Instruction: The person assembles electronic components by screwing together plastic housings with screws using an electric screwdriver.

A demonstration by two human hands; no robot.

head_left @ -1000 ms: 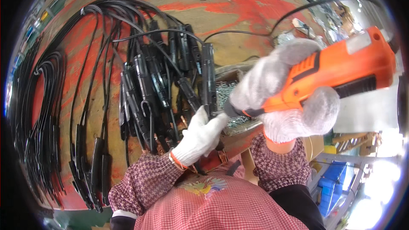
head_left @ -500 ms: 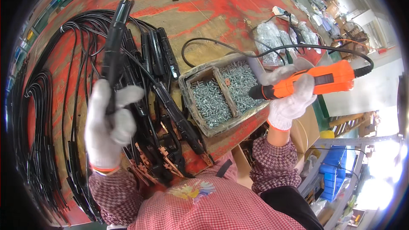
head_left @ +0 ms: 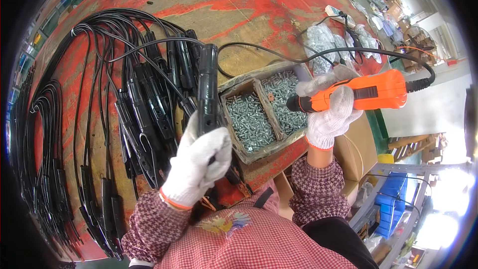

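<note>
My left hand [head_left: 201, 162], in a white glove, is closed round a black electrode holder [head_left: 207, 87], its tubular handle standing up past my fingers; the gripped end is hidden. A dark cable arcs near its top. My right hand [head_left: 331, 114], also gloved, grips a corded orange electric screwdriver [head_left: 366, 92]. Its black tip [head_left: 298, 103] points left, over the right compartment of a worn two-part tray [head_left: 264, 155]. Short silvery screws [head_left: 249, 124] fill both compartments. Left of the tray lies a pile of similar black holders [head_left: 147, 104].
Bundled black cables [head_left: 47, 109] run down the left of the red, worn table [head_left: 239, 10]. Clear plastic bags [head_left: 321, 42] and a power strip [head_left: 340, 15] lie beyond the tray. A cardboard box [head_left: 356, 149] and a blue bin [head_left: 391, 204] stand at the right.
My left hand has moved right with the black electrode holder, from over the pile to the tray's left edge. My right hand and the screwdriver have shifted slightly left.
</note>
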